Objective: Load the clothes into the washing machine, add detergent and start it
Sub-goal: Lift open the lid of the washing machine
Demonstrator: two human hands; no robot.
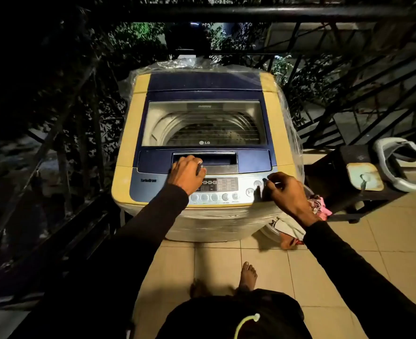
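Note:
The top-loading washing machine [128, 148] stands in front of me, yellow and blue, partly wrapped in clear plastic. Its lid [204, 81] is down, and the steel drum shows through the window [202, 123]. My left hand [186, 173] sits at the lid handle [216, 159] with its fingers curled over the handle's front edge. My right hand [286, 192] hovers over the right end of the control panel [222, 189], fingers curled, thumb and forefinger close together, with nothing visible in it. Clothes [320, 206], pink and white, lie in a tub low to the right of the machine.
A dark stool [343, 165] stands on the right, holding a pale square object [364, 177] and a white ring-shaped frame [402, 165]. A black railing [251, 11] and foliage close off the back and left. My bare foot [248, 275] rests on the beige tiled floor [348, 253].

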